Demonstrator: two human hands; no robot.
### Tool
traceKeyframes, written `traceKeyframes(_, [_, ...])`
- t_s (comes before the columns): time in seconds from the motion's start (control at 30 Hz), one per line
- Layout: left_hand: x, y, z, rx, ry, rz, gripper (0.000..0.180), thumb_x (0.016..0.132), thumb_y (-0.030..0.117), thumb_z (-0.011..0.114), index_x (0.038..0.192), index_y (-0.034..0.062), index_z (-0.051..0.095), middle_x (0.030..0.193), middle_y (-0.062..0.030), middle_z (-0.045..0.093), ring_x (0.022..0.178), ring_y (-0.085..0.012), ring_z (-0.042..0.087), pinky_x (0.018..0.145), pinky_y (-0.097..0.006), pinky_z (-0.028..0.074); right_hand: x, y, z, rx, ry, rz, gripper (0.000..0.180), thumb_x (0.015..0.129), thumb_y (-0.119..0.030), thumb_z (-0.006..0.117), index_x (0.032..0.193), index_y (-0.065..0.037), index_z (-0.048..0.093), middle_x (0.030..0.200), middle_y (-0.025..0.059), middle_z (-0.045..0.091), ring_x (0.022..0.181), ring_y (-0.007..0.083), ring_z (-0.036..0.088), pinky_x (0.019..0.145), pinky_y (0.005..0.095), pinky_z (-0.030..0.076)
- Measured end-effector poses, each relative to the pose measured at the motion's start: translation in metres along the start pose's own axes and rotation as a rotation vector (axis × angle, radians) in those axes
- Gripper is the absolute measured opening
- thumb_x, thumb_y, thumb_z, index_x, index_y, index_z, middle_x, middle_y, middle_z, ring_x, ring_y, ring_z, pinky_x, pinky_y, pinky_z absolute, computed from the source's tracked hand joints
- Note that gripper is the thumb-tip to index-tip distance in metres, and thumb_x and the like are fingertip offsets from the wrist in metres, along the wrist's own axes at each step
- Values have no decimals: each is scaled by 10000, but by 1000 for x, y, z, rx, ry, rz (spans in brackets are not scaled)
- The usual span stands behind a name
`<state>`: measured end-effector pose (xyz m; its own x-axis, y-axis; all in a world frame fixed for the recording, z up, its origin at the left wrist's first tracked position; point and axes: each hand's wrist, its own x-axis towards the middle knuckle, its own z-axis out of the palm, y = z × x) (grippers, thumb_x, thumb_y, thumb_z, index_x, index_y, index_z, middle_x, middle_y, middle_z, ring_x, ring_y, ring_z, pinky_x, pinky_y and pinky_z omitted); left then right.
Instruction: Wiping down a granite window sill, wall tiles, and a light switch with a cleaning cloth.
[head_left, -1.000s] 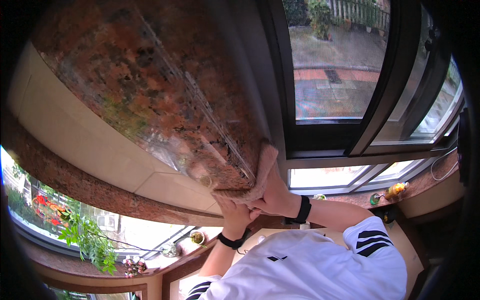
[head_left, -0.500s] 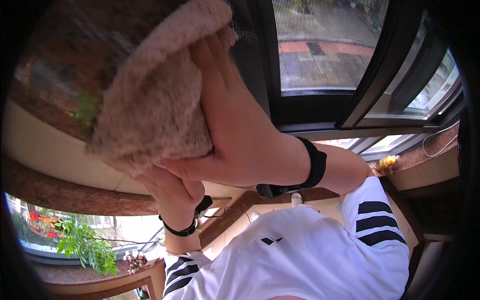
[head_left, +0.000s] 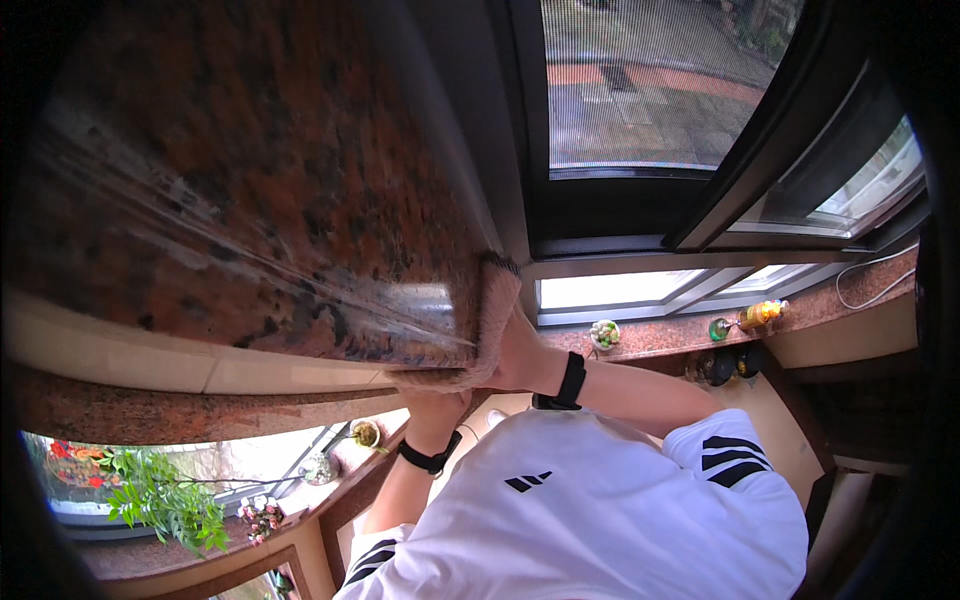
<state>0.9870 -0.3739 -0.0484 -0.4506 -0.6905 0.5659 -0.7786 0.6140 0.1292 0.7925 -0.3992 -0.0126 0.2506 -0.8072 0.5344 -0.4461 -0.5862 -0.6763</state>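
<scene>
A fluffy pinkish-grey cloth [head_left: 494,312] is bunched against the near end and lower edge of a polished red-brown granite surface [head_left: 300,200]. My right hand [head_left: 520,352] grips the cloth from the right and presses it to the granite's end. Just below, my left hand [head_left: 432,408] holds the cloth's lower part under the edge, its fingers partly hidden by the fabric. Whitish streaks and a shiny patch show along the granite near its edge. Both wrists wear black bands.
A dark-framed window [head_left: 640,190] stands at the upper right. On the right sill are a small succulent pot [head_left: 605,335] and a yellow bottle [head_left: 765,314]. At lower left stand leafy green branches [head_left: 165,495], a glass vase [head_left: 320,467] and pink flowers [head_left: 260,517].
Both hands have moved right and down with the cloth, away from close in front of the view. The cloth now lies against the granite's near end, and more granite shows.
</scene>
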Motion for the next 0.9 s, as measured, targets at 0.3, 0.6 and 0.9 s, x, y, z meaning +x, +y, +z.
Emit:
traceKeyframes(0.3, [-94, 5, 76, 192, -96, 88, 536, 908, 387, 642, 1203, -39, 505, 1197, -276, 468, 1206, -506, 437, 1052, -732, 332, -94, 69, 52, -209, -212, 124, 1081, 776, -496, 768, 1540, 12, 195, 1567, 314, 192, 1450, 496, 202, 1212, 544, 189])
traceKeyframes(0.6, [-79, 23, 57, 28, 27, -15, 682, 908, 419, 631, 1292, -129, 500, 1377, -335, 443, 1330, -524, 378, 1092, -714, 283, -61, 27, 28, 83, -78, 173, 866, 776, -379, 821, 1445, -14, 410, 1482, 288, 340, 1350, 497, 332, 1138, 535, 286])
traceKeyframes(0.9, [32, 33, -24, -212, 375, 25, 893, 961, 571, 488, 1472, -141, 315, 1561, -341, 235, 1451, -544, 208, 1144, -699, 208, 18, -48, -35, -79, 50, -91, 686, 745, -283, 855, 1320, -48, 562, 1329, 187, 558, 1188, 400, 543, 993, 470, 433])
